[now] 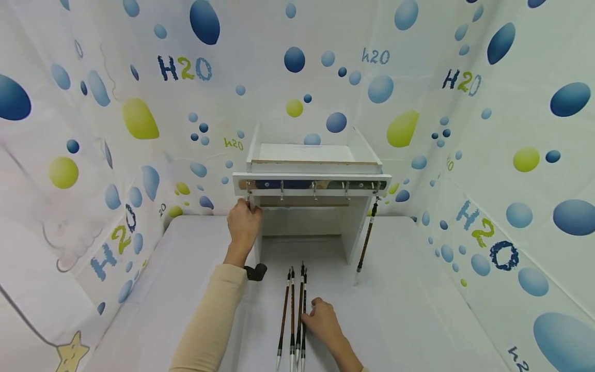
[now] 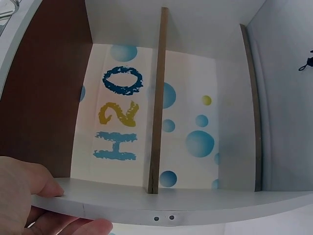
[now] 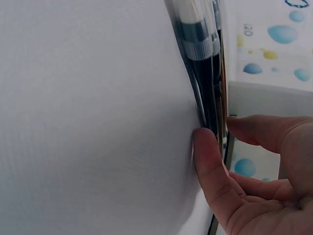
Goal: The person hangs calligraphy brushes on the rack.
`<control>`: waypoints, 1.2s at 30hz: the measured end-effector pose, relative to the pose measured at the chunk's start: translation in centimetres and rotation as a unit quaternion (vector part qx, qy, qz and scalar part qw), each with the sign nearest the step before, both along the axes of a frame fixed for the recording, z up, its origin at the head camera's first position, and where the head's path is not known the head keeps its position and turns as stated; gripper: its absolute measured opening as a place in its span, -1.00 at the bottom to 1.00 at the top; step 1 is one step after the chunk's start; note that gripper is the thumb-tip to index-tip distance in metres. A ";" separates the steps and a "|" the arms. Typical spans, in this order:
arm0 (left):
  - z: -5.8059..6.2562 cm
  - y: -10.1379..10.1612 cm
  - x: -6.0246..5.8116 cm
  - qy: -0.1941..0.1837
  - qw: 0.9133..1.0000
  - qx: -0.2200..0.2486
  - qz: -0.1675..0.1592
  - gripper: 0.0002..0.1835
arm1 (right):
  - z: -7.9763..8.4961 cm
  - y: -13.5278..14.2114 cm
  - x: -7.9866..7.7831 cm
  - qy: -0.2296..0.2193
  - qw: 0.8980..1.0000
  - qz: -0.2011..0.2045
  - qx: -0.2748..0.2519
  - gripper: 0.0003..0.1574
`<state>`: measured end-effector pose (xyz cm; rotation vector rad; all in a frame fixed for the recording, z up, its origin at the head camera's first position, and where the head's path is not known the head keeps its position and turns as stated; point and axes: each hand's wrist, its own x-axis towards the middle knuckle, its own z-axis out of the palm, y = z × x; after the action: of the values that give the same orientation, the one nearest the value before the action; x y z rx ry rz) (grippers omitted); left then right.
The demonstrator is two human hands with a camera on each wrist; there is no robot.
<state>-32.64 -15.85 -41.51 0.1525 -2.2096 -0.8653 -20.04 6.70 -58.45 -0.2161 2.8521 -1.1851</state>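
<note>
At the left, an arm in a beige sleeve (image 1: 209, 320) reaches up to a white rack (image 1: 311, 177) standing on the desk (image 1: 400, 299). The left hand (image 1: 244, 223) grips the rack's left side panel (image 2: 161, 213) near its front edge, just under the hook strip (image 1: 297, 184): the thumb lies on the panel's inner face and the other fingers curl round the outside, pinching the panel between them.

Four brushes (image 1: 292, 310) lie side by side on the desk in front of the rack, the leftmost slightly apart at its tip, their hanging loops toward the rack and their pale tips toward the person. In the right wrist view, the white bristles of the nearest brush sit inside what looks like a clear cap (image 3: 193, 12).

Above them, the rack's top forms a shallow open tray (image 1: 316, 167) with raised sides. Below it is an open compartment (image 1: 355, 232); in the left wrist view the printed backdrop (image 2: 122, 112) shows through it, past a crossbar (image 2: 159, 98).

The right hand (image 1: 324, 323) is at the rightmost brush of the row, thumb and forefinger spread on either side; whether both touch it, I cannot tell.

Farthest right, a fifth brush (image 1: 367, 237) hangs by its loop from the end hook (image 1: 377, 188), tip down.
</note>
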 end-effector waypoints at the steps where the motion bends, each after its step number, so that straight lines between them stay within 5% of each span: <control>1: -0.1 0.0 0.0 0.000 1.000 0.001 0.001 -0.90 | -0.1 -0.1 0.1 -0.003 1.000 0.001 -0.001 -0.43; 17: -0.5 0.0 -0.1 -0.001 1.000 0.008 -0.001 -0.88 | -0.3 -0.7 0.1 0.008 1.000 0.014 0.020 -0.74; 36: 0.0 -0.1 0.0 -0.026 1.000 0.008 -0.001 -0.89 | -0.5 -1.1 -0.1 -0.034 0.999 0.001 -0.022 -0.71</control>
<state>-32.65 -15.93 -41.46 0.1816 -2.2511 -0.8907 -20.12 5.61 -58.95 -0.1777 2.7702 -1.2300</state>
